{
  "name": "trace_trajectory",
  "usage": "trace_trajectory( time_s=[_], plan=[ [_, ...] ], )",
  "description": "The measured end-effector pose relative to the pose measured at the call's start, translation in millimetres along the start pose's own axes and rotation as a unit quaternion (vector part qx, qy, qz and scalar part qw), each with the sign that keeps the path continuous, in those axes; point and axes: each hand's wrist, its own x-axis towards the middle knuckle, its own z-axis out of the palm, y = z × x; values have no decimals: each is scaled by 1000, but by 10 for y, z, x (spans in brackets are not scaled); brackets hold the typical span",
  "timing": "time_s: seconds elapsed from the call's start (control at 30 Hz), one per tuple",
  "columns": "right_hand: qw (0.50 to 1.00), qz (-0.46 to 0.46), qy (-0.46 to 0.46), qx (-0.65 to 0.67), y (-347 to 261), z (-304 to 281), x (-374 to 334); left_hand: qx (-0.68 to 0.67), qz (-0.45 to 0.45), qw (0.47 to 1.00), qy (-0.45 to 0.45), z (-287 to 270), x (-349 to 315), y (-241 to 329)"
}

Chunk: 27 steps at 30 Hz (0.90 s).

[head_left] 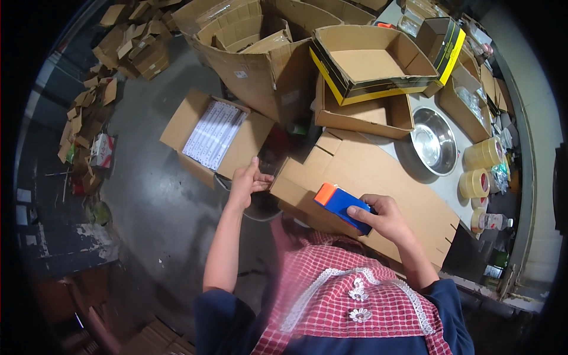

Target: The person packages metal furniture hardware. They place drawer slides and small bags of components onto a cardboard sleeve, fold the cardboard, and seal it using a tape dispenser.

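In my right hand (383,214) is a blue block-shaped hand tool with an orange end (342,205), gripped with the thumb on top; its exact kind is not clear. It sits just over a flat cardboard carton (378,168) with slotted edges that lies across the table. My left hand (247,184) is open, fingers spread, close to the carton's left edge; whether they touch I cannot tell. Beyond that hand stands an open cardboard box (251,135), flaps out, holding a stack of white printed strips or sheets (216,133).
A large carton (260,77) of cardboard scraps stands ahead. Black-and-yellow trays (373,59) rest on another box (361,112). On the table (387,144) are a steel bowl (433,142), tape rolls (482,155) and a plastic bottle (496,222). Cardboard scraps (139,44) pile at far left.
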Motion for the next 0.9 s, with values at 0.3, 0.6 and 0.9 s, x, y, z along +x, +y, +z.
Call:
trace_trajectory(
  time_s=[0.3, 0.6, 0.9],
  plan=[
    [999, 14, 0, 44, -132, 3, 0, 12, 56, 997, -50, 5, 77, -37],
    [1000, -9, 11, 15, -48, 35, 7, 445, -136, 885, 19, -242, 168, -527],
    [1000, -29, 10, 6, 48, -9, -1, 156, 131, 975, -91, 152, -241, -113]
  ],
)
